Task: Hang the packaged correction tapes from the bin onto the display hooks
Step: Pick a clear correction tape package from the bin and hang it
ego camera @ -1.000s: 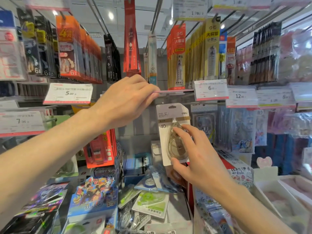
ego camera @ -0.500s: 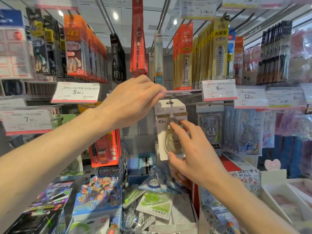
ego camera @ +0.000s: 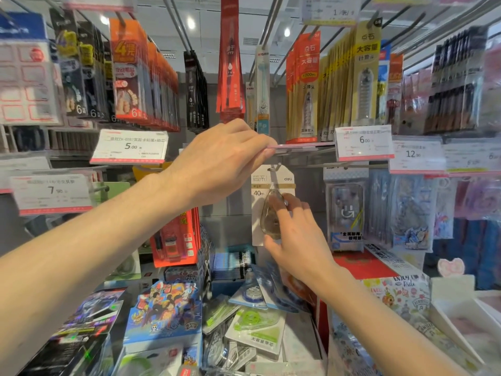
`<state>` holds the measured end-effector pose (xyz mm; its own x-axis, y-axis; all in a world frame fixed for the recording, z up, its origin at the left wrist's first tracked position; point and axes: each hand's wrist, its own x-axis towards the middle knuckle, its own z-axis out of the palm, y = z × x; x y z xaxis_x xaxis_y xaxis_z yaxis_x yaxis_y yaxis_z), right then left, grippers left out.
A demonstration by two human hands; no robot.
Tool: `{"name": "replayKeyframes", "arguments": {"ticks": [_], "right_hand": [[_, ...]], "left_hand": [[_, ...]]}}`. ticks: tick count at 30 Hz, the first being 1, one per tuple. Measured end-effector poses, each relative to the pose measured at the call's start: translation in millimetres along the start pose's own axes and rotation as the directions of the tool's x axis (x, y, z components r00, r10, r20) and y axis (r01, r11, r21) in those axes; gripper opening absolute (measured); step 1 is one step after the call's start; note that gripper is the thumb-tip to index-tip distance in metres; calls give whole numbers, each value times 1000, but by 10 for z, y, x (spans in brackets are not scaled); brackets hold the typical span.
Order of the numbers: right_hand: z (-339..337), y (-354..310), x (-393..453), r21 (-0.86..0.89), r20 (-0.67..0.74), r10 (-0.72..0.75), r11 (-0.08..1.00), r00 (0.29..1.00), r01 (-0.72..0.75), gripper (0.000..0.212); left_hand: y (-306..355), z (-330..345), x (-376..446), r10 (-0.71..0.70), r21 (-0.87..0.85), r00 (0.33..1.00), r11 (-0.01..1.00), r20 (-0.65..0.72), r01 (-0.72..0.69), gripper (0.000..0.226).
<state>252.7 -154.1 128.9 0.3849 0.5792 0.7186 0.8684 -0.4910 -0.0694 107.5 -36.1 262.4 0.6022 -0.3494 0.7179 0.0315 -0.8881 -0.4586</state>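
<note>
Presently the right hand (ego camera: 295, 240) pinches the packaged correction tape (ego camera: 267, 204) — thumb under, fingers on the blister — with its hang hole at the display hook (ego camera: 276, 169). Left hand (ego camera: 219, 161) is closed on the price-tag flap (ego camera: 298, 146), lifting it. Likely light; the card flexes, the blister is stiffer — best held there. More packs lie in the bin (ego camera: 320, 346) below.

2 hands (ego camera: 217, 161) — 1 hung correction tape (ego camera: 267, 204)

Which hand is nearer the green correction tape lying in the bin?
Right. The right hand holds a white pack just above the green correction tape; the left hand is higher, at the hook.
</note>
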Motion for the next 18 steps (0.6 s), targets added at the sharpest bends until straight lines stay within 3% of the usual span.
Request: {"name": "replayKeyframes", "arguments": {"ticks": [11, 18], "right_hand": [[490, 91, 295, -107, 10, 74, 992, 997, -73, 75], [415, 66, 258, -139, 42, 60, 989, 997, -54, 78]], "left_hand": [[-2, -5, 6, 30, 22, 1000, 999, -9, -29, 47], [-2, 24, -32, 22, 38, 1000, 999, 2, -22, 46]]}}
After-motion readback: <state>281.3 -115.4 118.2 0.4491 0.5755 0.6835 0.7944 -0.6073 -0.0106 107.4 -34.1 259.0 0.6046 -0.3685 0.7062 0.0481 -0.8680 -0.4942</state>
